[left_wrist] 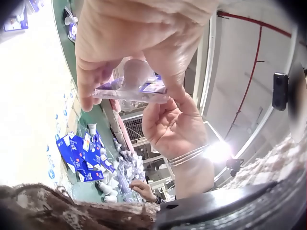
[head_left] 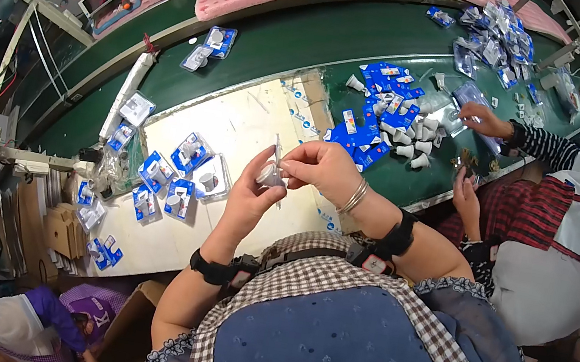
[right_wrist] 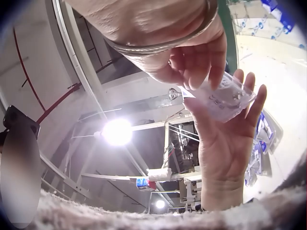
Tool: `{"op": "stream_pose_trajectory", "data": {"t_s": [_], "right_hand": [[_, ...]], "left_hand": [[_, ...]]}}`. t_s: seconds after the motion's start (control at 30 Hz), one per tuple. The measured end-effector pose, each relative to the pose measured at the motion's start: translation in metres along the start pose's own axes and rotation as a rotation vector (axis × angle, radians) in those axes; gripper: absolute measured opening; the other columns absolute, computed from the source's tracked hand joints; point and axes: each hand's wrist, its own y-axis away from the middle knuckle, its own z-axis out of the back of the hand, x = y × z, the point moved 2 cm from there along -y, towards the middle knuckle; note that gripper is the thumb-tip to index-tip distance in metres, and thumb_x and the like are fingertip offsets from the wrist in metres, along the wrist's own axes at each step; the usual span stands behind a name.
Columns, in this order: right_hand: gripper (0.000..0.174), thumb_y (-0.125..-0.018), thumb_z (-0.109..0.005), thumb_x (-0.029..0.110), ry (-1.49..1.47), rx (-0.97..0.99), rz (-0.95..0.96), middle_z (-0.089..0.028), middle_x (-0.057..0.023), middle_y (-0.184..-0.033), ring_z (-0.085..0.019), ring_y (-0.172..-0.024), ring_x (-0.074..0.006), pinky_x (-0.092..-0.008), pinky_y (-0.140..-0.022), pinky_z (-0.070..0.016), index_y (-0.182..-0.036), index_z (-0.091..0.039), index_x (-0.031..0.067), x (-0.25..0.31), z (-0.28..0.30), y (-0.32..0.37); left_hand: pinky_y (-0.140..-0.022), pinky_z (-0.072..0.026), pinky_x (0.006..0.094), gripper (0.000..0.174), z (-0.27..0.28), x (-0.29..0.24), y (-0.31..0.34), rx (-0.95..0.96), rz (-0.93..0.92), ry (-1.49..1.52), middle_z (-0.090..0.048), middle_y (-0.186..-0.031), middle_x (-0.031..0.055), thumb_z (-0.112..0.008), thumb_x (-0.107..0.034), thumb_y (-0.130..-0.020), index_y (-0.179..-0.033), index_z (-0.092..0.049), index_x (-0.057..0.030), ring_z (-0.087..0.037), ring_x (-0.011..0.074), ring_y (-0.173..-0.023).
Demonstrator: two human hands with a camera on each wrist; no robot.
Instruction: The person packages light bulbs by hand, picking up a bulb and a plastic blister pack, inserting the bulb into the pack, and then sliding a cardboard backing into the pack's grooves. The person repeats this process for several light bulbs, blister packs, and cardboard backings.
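Pointing away lengthwise: clear blister pack (head_left: 273, 169)

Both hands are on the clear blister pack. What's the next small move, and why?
Probably squeeze the clear blister pack shut: right hand pinches its edge, left hand holds it, and it is off the table where blue-carded packs lie.

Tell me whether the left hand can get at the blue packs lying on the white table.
Probably yes: nothing lies between the left hand and the packs on the table. But it and the right hand both pinch a clear blister, so it would have to let go first.
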Motion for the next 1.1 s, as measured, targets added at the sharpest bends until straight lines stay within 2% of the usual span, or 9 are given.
{"op": "stream_pose_trajectory", "data": {"t_s": [0.23, 0.3, 0.4, 0.67, 0.77, 0.8, 0.87, 0.93, 1.1], "right_hand": [[0.01, -0.078, -0.064, 0.008, -0.043, 0.009, 0.017, -0.064, -0.0061, -0.075, -0.063, -0.063, -0.0118, -0.0237, -0.059, -0.0548, -0.081, -0.062, -0.0014, -0.005, -0.006, 0.0], [0.009, -0.078, -0.064, 0.007, -0.093, -0.004, -0.01, -0.063, -0.0055, -0.074, -0.063, -0.063, -0.0121, -0.024, -0.059, -0.0546, -0.08, -0.061, -0.0011, -0.008, -0.005, -0.003], [0.008, -0.078, -0.064, 0.007, -0.177, -0.008, -0.054, -0.062, -0.0044, -0.073, -0.062, -0.064, -0.0121, -0.0244, -0.059, -0.054, -0.079, -0.061, -0.0003, -0.019, -0.007, -0.004], [0.007, -0.078, -0.064, 0.009, -0.156, -0.009, 0.027, -0.064, -0.0052, -0.076, -0.06, -0.069, -0.012, -0.025, -0.066, -0.0492, -0.08, -0.062, 0.002, -0.028, -0.003, 0.004], [0.008, -0.078, -0.066, 0.007, 0.432, -0.399, 0.478, -0.062, -0.0035, -0.084, -0.06, -0.078, -0.0133, -0.0268, -0.07, -0.0484, -0.085, -0.063, 0.0031, -0.006, 0.016, 0.01], [0.008, -0.078, -0.066, 0.007, 0.434, -0.406, 0.475, -0.062, -0.0035, -0.084, -0.06, -0.078, -0.0133, -0.0268, -0.07, -0.0484, -0.085, -0.063, 0.0031, 0.001, 0.02, 0.011], [0.01, -0.075, -0.067, 0.004, 0.74, -0.428, 0.784, -0.063, -0.0061, -0.084, -0.06, -0.08, -0.0194, -0.0299, -0.072, -0.0475, -0.084, -0.065, 0.0053, 0.015, 0.028, 0.013], [0.011, -0.075, -0.067, 0.006, 0.706, -0.343, 0.705, -0.064, -0.0061, -0.086, -0.059, -0.083, -0.0225, -0.0328, -0.076, -0.0446, -0.085, -0.066, 0.0074, 0.022, 0.034, 0.017], [0.011, -0.078, -0.064, 0.013, 1.119, 0.01, 0.656, -0.065, -0.0009, -0.086, -0.059, -0.083, -0.0211, -0.0346, -0.079, -0.0409, -0.088, -0.068, 0.0121, 0.021, 0.044, 0.02]], "left_hand": [[-0.085, -0.0478, 0.0299, 0.07, 0.002, 0.0, 0.009, 0.023, -0.027, -0.072, -0.05, -0.122, 0.0111, -0.066, -0.012, -0.083, -0.142, -0.028, -0.0056, -0.053, 0.0174, -0.105], [-0.09, -0.0487, 0.0398, 0.067, 0.004, 0.001, 0.011, 0.004, 0.049, 0.064, -0.046, -0.129, 0.0126, -0.056, -0.029, -0.089, -0.142, -0.023, -0.0044, -0.055, 0.0244, -0.11], [-0.091, -0.0492, 0.0457, 0.062, 0.0, -0.002, 0.015, 0.01, 0.069, 0.208, -0.046, -0.129, 0.0143, -0.044, -0.035, -0.092, -0.142, -0.022, -0.0054, -0.054, 0.0277, -0.112], [-0.087, -0.0505, 0.0431, 0.055, -0.001, 0.003, 0.0, 0.02, 0.139, 0.213, -0.05, -0.123, 0.0149, -0.041, -0.036, -0.092, -0.135, -0.029, -0.0041, -0.059, 0.0275, -0.104], [-0.085, -0.0509, 0.0403, 0.049, -0.009, 0.007, -0.007, 0.005, 0.09, 0.064, -0.051, -0.122, 0.0155, -0.04, -0.031, -0.093, -0.133, -0.033, -0.004, -0.06, 0.0269, -0.102], [-0.085, -0.051, 0.0389, 0.046, -0.012, 0.007, -0.01, -0.005, 0.061, -0.01, -0.051, -0.122, 0.0158, -0.04, -0.029, -0.094, -0.132, -0.034, -0.0042, -0.06, 0.0264, -0.101], [-0.083, -0.0509, 0.0374, 0.043, -0.016, 0.009, -0.01, 0.023, 0.077, -0.031, -0.051, -0.121, 0.0161, -0.04, -0.023, -0.093, -0.132, -0.035, -0.004, -0.06, 0.0252, -0.1], [-0.08, -0.0506, 0.0343, 0.043, -0.019, 0.013, -0.012, 0.015, 0.054, -0.151, -0.052, -0.121, 0.0158, -0.043, -0.02, -0.092, -0.131, -0.035, -0.0041, -0.061, 0.0235, -0.1], [-0.077, -0.0465, 0.0272, 0.045, -0.02, 0.006, -0.01, 0.004, 0.082, -0.257, -0.054, -0.113, 0.0108, -0.052, -0.014, -0.088, -0.13, -0.038, -0.0045, -0.057, 0.0164, -0.096]]}}
